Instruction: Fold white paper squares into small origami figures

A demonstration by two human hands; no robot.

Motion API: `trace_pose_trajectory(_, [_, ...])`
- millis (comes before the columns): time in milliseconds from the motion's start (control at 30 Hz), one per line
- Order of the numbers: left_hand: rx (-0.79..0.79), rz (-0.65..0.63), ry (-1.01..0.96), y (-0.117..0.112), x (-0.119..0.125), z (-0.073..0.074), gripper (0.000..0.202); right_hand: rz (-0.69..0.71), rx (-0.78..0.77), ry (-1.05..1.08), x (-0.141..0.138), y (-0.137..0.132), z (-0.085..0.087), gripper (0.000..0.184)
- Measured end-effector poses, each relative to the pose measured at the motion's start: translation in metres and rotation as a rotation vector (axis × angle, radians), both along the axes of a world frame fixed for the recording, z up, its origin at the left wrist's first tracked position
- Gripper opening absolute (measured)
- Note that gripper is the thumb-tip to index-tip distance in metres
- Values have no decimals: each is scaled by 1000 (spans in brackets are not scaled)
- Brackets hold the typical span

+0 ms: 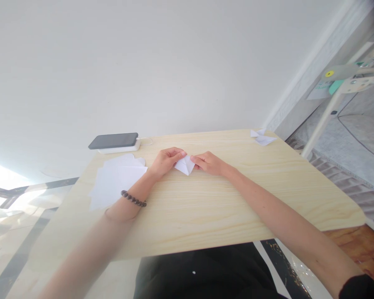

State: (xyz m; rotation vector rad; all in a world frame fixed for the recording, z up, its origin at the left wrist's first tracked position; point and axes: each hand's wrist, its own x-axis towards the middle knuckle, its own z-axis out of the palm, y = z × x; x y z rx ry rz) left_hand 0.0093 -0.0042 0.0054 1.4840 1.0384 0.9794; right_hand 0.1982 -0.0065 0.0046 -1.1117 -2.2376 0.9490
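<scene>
A small piece of folded white paper [185, 165] is held between my two hands, above the middle of the table. My left hand [168, 161] pinches its upper left edge, thumb on top. On the other side my right hand [208, 162] grips the right corner between thumb and fingers. Creases run across the paper, which narrows to a point toward me. The fingers under it are partly hidden. A dark bead bracelet [133, 199] circles my left wrist.
White paper sheets [112, 182] lie in a loose stack left of my hands. Behind them a dark phone [114, 140] rests on a white block with a cable. Folded white paper pieces [263, 137] sit at the far right corner of the wooden table [224, 216], against the wall.
</scene>
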Motion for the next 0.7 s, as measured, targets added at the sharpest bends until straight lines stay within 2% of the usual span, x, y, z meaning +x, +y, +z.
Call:
trace_pose_trajectory(233, [17, -106, 68, 0, -2, 1, 40, 8, -6, -10, 2, 1, -1, 49])
trace_pose_trajectory(700, [56, -59, 120, 0, -2, -1, 41, -10, -11, -12, 1, 1, 0, 48])
